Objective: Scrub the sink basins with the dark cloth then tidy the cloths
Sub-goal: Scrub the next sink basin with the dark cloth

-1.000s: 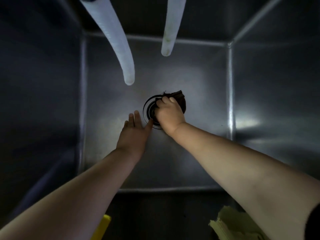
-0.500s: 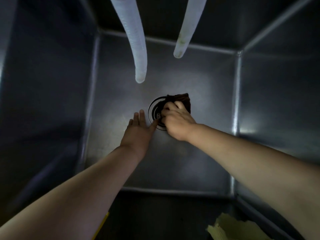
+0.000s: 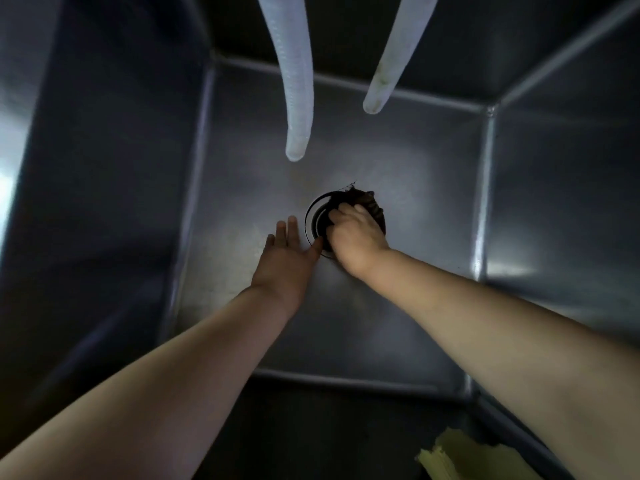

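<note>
The dark crumpled cloth (image 3: pixel 367 202) is gripped by the right hand (image 3: pixel 353 233) and scrubbed over the round black drain (image 3: pixel 317 220) of the deep steel sink basin (image 3: pixel 415 271), the flat, empty left hand (image 3: pixel 287 254) being braced just beside that drain; next, wiping outward is judged due.

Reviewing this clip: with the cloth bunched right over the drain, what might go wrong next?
The dark cloth sits on the drain under the right hand; a frayed thread could snag there. The left hand lies flat on the basin floor and might slip if it is wet. The long hose hangs close above both hands.
</note>
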